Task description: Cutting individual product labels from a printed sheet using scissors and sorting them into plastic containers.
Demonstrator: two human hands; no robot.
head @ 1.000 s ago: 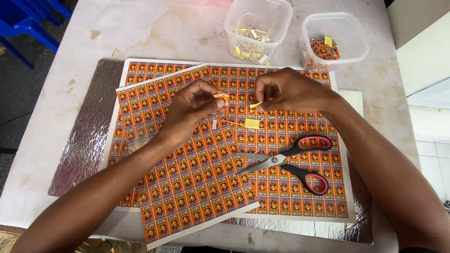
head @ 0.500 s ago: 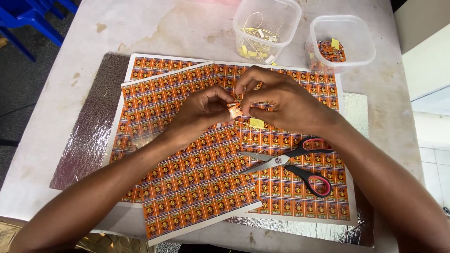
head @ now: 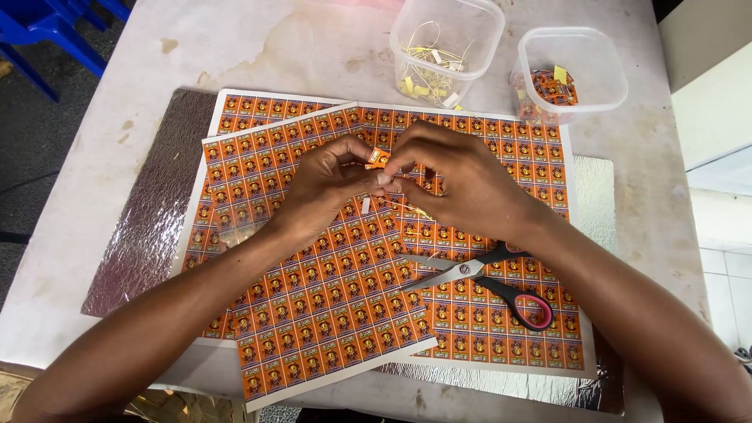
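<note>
A small orange label [head: 378, 157] is pinched between the fingertips of the left hand [head: 325, 188] and the right hand [head: 462, 184], both clamped together on it just above the printed sheets [head: 329, 298]. The grip is tight and the label tiny, so it could be creased or torn if the fingers pull against each other. It could also slip and be lost among the matching orange squares below, where it would be hard to find. A thin pale strip or thread [head: 407, 207] seems to run under the right hand; it could be snagged or dropped, though what it is cannot be made out.

The scissors [head: 486, 278] lie just beside the right wrist, blades partly open, on the sheets. They could be knocked by the forearm, and the print could be scratched. The top sheet overhangs the near edge of the counter [head: 235, 47] and could be dragged off by either arm.

Two clear tubs stand well beyond the hands: the left tub [head: 446, 47] holds pale strips and threads, the right tub [head: 576, 74] holds small orange pieces. Their contents are too small to tell apart. The silver foil [head: 149, 211] is largely covered by the sheets. A blue chair [head: 47, 31] is cut off at the corner.
</note>
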